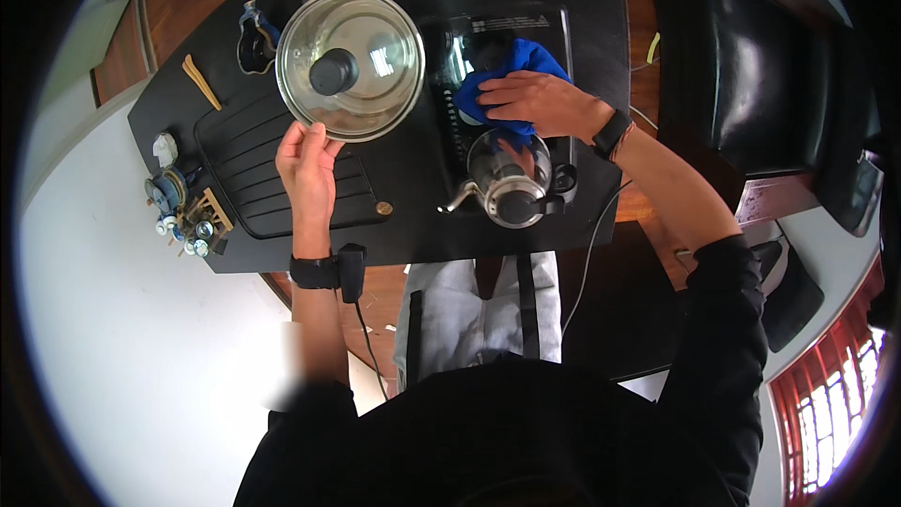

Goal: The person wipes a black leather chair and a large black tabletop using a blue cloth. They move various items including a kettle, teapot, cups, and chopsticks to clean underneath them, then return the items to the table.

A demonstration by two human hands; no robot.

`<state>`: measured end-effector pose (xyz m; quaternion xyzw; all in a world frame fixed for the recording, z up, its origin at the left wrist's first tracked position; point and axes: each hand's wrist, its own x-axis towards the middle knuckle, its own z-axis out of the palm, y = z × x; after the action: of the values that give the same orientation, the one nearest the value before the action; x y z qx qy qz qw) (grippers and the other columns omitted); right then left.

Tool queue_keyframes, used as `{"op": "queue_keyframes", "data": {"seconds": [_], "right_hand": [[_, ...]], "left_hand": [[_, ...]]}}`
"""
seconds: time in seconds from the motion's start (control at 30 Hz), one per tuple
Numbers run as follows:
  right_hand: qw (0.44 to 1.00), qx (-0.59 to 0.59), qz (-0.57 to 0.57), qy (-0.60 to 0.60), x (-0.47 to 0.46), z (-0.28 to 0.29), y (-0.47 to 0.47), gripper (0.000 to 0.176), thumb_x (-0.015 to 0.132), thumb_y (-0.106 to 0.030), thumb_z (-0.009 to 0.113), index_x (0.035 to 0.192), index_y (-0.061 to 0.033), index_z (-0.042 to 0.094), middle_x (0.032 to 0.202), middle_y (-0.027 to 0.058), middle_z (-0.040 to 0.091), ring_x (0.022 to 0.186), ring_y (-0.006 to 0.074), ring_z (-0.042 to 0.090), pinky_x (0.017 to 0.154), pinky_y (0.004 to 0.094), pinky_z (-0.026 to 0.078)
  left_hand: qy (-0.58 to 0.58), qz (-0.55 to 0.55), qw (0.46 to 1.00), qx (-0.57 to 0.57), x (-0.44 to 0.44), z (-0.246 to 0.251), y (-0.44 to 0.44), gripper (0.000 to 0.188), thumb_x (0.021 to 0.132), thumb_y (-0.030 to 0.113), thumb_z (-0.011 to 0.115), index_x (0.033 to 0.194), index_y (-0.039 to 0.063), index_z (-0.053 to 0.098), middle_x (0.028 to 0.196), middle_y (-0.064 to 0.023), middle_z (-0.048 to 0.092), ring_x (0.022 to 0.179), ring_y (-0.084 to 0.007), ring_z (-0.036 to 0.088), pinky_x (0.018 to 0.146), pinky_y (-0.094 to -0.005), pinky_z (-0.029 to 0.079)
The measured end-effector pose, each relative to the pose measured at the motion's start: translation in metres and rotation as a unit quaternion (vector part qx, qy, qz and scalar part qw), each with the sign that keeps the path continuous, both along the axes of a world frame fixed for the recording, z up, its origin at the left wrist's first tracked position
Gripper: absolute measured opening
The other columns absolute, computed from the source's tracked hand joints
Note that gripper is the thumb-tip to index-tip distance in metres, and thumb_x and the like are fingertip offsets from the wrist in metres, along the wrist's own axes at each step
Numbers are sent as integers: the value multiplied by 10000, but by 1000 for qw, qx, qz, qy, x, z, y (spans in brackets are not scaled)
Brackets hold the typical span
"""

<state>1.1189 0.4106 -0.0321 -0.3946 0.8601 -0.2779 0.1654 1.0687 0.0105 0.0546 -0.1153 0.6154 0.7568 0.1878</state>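
Note:
My left hand [310, 162] grips the near rim of a round clear glass lid [383, 95], thumb on top and fingers tucked under the edge. The lid has a black knob and a metal rim; I cannot tell whether a pot is beneath it. Under my right hand [531, 102] a blue cloth [531, 60] is bunched against the black glass cooktop [447, 49], which bears printed writing. Just on the near side of the cloth stands a shiny metal kettle [514, 183], its thin spout pointing left and its black handle on the right.
A black tea table [380, 243] carries a slatted drain area [260, 176], a blue-glazed gourd-shaped vessel [257, 42], wooden tongs [202, 82] and several small tea pieces with a blue teapot [167, 191]. A cord [588, 274] hangs off the near right edge. Right stands a black leather chair [781, 84].

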Motion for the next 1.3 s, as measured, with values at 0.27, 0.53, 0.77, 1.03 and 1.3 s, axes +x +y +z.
{"op": "queue_keyframes", "data": {"seconds": [0.27, 0.53, 0.77, 1.03, 1.3], "right_hand": [[992, 109, 61, 23, -9, 18, -28, 641, 741, -38, 816, 1371, -101, 718, 1591, 50, 577, 1566, 240, 427, 1243, 361, 426], [977, 122, -89, 147, -28, -5, -106, 557, 866, -121, 680, 1418, -51, 677, 1651, 128, 497, 1604, 311, 362, 1293, 416, 359], [994, 66, -21, 83, -128, -27, -53, 738, 789, -32, 799, 1487, -233, 667, 1732, 12, 412, 1667, 242, 211, 1361, 446, 253], [987, 115, -105, 39, -70, -11, 19, 969, 691, 157, 685, 1566, -248, 587, 1747, 10, 382, 1670, 265, 195, 1369, 515, 220], [949, 66, -301, 66, -3, -16, 27, 952, 666, 145, 711, 1547, -198, 595, 1706, 38, 439, 1642, 309, 274, 1328, 555, 267]], "left_hand": [[-25, 30, 999, 22, 15, -15, -24, 122, 1095, 97, 607, 1090, -9, 667, 1167, -101, 724, 1095, -180, 711, 1039, -405, 588], [-44, 33, 998, 25, 24, -24, -12, 142, 1094, 85, 610, 1148, -30, 674, 1166, -99, 724, 1095, -188, 712, 1079, -434, 581], [-36, 23, 999, 22, 16, -12, -11, 138, 1099, 73, 583, 1142, -31, 663, 1196, -121, 727, 1126, -200, 715, 1059, -415, 582], [-39, 12, 998, 42, 6, -6, 10, 87, 1076, 75, 645, 1027, 4, 660, 1066, -52, 718, 1005, -134, 706, 1007, -391, 615], [-73, -51, 996, 28, 6, -36, 56, 149, 1082, 98, 647, 952, 31, 622, 1000, -24, 697, 952, -99, 683, 988, -383, 619]]}}
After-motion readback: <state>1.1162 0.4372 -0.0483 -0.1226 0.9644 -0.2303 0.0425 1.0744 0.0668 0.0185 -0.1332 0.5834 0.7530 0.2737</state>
